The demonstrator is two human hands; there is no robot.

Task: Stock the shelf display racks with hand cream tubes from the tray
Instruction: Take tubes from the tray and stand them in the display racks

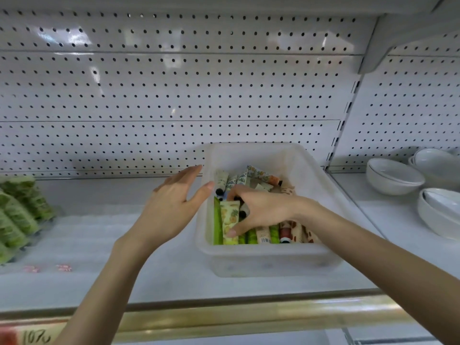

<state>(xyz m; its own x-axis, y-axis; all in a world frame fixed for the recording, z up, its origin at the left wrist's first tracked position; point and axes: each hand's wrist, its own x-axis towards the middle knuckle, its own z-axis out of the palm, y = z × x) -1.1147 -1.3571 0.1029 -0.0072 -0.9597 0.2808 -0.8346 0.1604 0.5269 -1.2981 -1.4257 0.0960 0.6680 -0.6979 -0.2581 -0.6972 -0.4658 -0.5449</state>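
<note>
Right hand (263,210) pinches a yellow tube (229,220) in the tube-filled tray (261,253).

Tray (261,260) translucent white. Tubes (230,221): green, cream w/ yellow fruit print, blue floral; caps (219,191) black. Pegboard (174,95) white w/ dark holes. Bowls (393,178) white; packs (17,215) green.

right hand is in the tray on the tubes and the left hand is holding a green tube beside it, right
Not quite. The left hand holds nothing: its fingers are open, beside the left wall of the tray. The rest stands: the right hand is inside the tray, fingers and thumb curled round the tubes. The head view shows this.
</note>
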